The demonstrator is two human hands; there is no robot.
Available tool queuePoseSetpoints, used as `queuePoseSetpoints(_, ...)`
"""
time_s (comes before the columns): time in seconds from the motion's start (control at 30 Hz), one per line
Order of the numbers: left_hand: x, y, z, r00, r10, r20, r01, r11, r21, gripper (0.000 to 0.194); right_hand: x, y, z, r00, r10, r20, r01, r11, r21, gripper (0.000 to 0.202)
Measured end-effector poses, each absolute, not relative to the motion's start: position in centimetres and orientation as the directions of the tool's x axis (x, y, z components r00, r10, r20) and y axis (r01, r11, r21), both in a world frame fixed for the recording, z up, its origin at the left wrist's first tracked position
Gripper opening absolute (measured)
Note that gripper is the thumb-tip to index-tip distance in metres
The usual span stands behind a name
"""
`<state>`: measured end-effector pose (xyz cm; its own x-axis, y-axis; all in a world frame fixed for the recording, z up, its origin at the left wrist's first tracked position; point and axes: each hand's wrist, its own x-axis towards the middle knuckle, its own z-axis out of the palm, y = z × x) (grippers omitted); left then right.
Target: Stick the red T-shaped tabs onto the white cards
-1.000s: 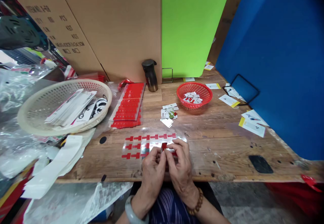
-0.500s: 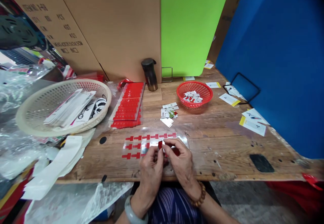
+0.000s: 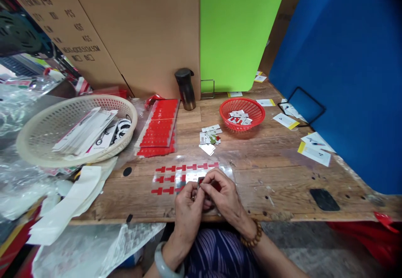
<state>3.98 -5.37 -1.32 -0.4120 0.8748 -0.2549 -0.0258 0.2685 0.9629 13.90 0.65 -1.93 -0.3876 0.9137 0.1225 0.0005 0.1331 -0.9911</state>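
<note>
At the near edge of the bench (image 3: 257, 160), two hands meet on one small piece

The left hand (image 3: 188, 204) pinches the dark-and-red small piece (image 3: 200, 180) between thumb and curled fingers, probably to steady it; the right hand (image 3: 224, 192), thumb and forefinger drawn together, nips its edge, likely for finer control. The fingers hide most of it. Under and beyond them, red T-shaped pieces (image 3: 170, 179) lie in spaced rows, perhaps so each lifts singly. Loose flat pieces (image 3: 211, 129) sit beside the red basket (image 3: 259, 114), seemingly within easy reach.
</note>
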Motion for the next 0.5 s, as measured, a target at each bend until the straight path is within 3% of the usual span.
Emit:
queuePoseSetpoints(0.2, 4.2, -5.2, -0.5, -0.374, 0.848, -0.375, -0.145, 0.346, 0.927, 0.024, 15.3, 0.0, -2.0, -0.474, 0.839, 0.268, 0.048, 0.328, -0.943, 0.012)
queuePoseSetpoints(0.5, 3.5, -4.9, -0.1, -0.224, 0.855, -0.467, -0.367, 0.370, 0.853, 0.030, 15.2, -1.1, -2.2, -0.363, 0.902, 0.233, 0.031, 0.262, -0.965, 0.008)
